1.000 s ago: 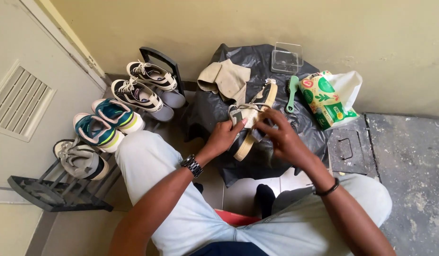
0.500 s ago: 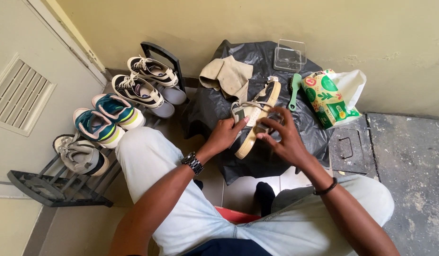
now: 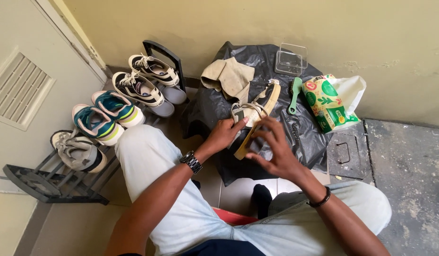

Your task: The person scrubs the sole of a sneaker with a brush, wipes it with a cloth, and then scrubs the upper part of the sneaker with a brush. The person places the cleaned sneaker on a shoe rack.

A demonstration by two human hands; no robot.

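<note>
Sneaker (image 3: 251,118), cream with tan sole, held tilted over the near part of the black plastic sheet (image 3: 215,104), above the seated person's knees. Left hand (image 3: 225,134) grips its side, fingers curled round the upper by the laces. Right hand (image 3: 272,149) lies over the sole edge, fingers bent and spread; something dark seems to sit under them, can't tell what, so can't tell if it grips anything beyond pressing on the shoe. Wristwatch (image 3: 192,162) on left wrist, dark band (image 3: 321,199) on right.

Progress, judged only: shoe is in hand and being worked at the sole, looks mid-way, not set down. Green brush (image 3: 294,95) lies unused on the sheet just right of the shoe.

Further out: beige cloth (image 3: 230,76) crumpled at the sheet's far left, clear plastic box (image 3: 291,59) at its far edge by the wall, green and white bag (image 3: 331,102) off its right edge. Left of the sheet, black shoe rack (image 3: 49,182) carrying four other sneakers: black-white pair (image 3: 148,80), teal one (image 3: 106,116), grey one (image 3: 77,150).
</note>
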